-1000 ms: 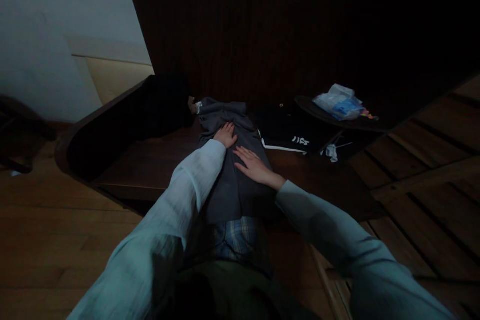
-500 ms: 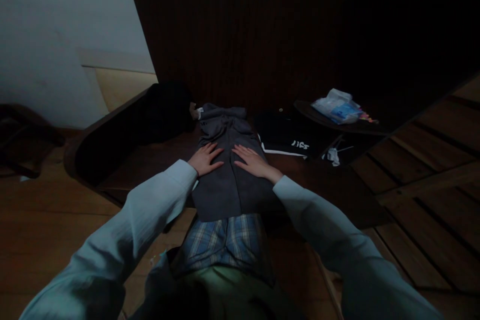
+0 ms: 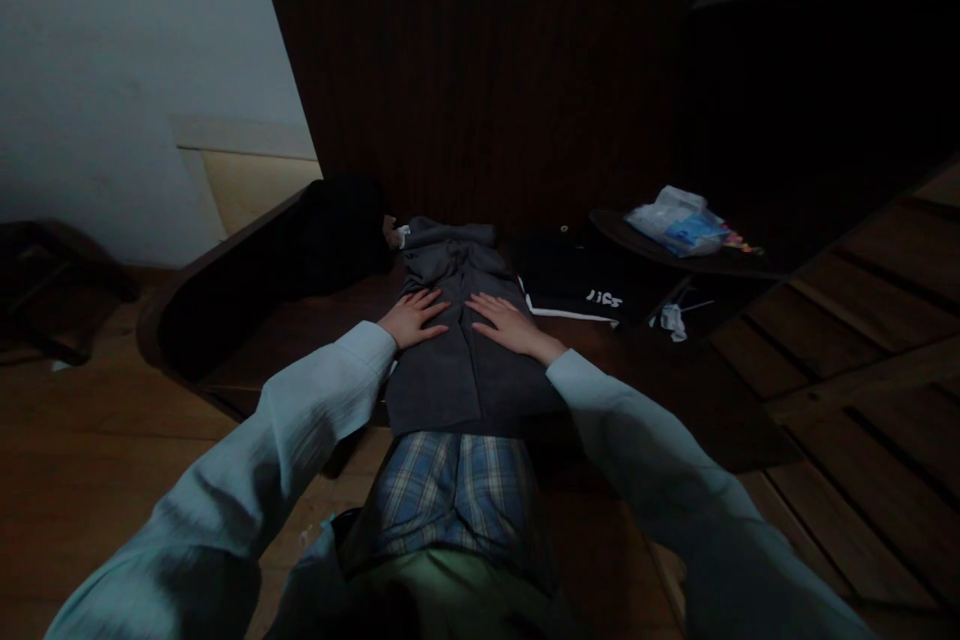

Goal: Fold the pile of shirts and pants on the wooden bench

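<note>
A grey garment [image 3: 457, 360] lies stretched lengthwise on a dark wooden surface [image 3: 300, 335] in front of me. My left hand [image 3: 412, 317] rests flat on its left half, fingers spread. My right hand [image 3: 506, 325] lies flat on its right half, fingers apart. Both hands sit side by side near the garment's middle, holding nothing. The garment's far end [image 3: 450, 235] is bunched up. Its near edge hangs toward my plaid clothing [image 3: 450, 490].
A black garment with white lettering [image 3: 585, 285] lies right of the grey one. A dark bundle [image 3: 337, 220] sits at the far left. A plastic packet [image 3: 679, 220] rests on a round dark tray [image 3: 675, 255]. A dark panel stands behind; wooden slats lie to the right.
My left hand has drawn back from the garment's far part to its middle, level with my right hand. In the last half second both hands have stayed put.
</note>
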{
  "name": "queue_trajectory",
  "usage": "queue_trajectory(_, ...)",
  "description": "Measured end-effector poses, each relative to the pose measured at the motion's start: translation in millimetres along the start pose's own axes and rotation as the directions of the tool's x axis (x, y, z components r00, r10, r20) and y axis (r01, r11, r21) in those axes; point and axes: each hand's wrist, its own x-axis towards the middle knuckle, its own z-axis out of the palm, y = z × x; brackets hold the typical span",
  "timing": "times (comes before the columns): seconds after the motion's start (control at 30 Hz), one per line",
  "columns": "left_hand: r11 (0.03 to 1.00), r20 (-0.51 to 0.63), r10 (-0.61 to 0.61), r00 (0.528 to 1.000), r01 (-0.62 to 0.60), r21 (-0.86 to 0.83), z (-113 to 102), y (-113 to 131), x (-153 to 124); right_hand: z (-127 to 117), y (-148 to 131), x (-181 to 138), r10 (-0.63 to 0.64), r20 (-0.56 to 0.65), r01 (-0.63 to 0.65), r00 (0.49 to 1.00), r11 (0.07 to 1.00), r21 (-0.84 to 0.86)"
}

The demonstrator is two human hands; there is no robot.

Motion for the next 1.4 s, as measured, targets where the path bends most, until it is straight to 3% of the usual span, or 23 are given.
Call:
queue_trajectory(0.17, 0.987, 0.055, 0.143, 0.988, -0.139, -0.075, -1.5, 39.1, -27.6, -1.4, -21.4, -33.4, -0.055, -0.014, 0.055, 0.998, 0.997, 0.045)
queue_trajectory(0.3, 0.984, 0.022, 0.160, 0.987, -0.158, -0.085, 4.3, 61.9, -47.0, -3.5, -41.4, -69.8, -0.159, 0.006, 0.158, 0.987, 0.984, 0.086)
queue_trajectory(0.67, 0.989, -0.013, 0.146, 0.989, -0.146, -0.034, 5.5, 67.4, -52.4, -11.8, -67.6, -122.7, -0.219, 0.123, 0.218, 0.968, 0.976, 0.023)
queue_trajectory(0.83, 0.974, -0.037, 0.216, 0.976, -0.218, -0.057, 3.8, 74.6, -87.5, -5.0, -57.1, -152.2, -0.180, 0.094, 0.190, 0.979, 0.975, -0.113)
queue_trajectory(1.03, 0.976, -0.079, 0.217, 0.973, -0.214, 0.048, 28.1, 93.8, -134.1, 18.3, -41.7, -174.6, -0.117, -0.109, 0.086, 0.987, 0.963, -0.254)
queue_trajectory(1.2, 0.985, -0.161, 0.112, 0.981, -0.089, 0.146, 59.0, 94.7, -128.4, 30.1, -43.4, -173.4, -0.076, -0.170, 0.027, 0.982, 0.962, -0.273)
queue_trajectory(1.4, 0.984, -0.195, 0.106, 0.975, -0.075, 0.163, 82.1, 84.8, -122.4, 27.4, -38.0, -174.3, -0.118, -0.156, 0.073, 0.981, 0.961, -0.268)
